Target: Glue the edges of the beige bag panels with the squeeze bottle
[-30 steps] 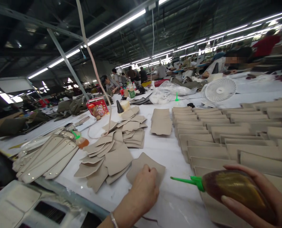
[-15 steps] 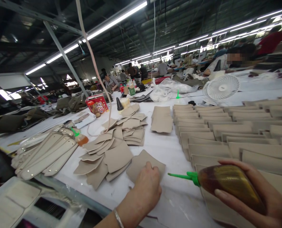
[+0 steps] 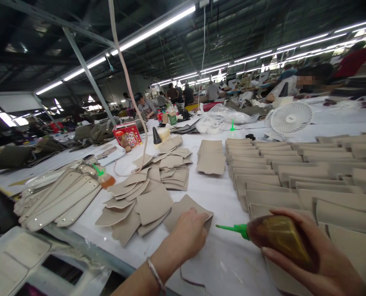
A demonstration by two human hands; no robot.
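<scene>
Now the left hand [image 3: 189,234] lies with bent fingers on a flat tan cut piece [image 3: 183,205], near the middle; I cannot tell if it grips. Just to the right, the right hand [image 3: 318,263] squeezes around a brown glue bottle with a green tip [image 3: 278,236]. Many tidy rows of tan pieces [image 3: 293,181] look laid out on the right. A loose heap of tan pieces [image 3: 139,197] lies on the left.

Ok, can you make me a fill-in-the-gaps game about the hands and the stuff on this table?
1. The left hand rests on a tan piece on the ____ table.
2. The right hand holds a bottle with a ____ nozzle.
3. Behind the rows of tan pieces stands a round white ____.

Missing words: white; green; fan.
</scene>
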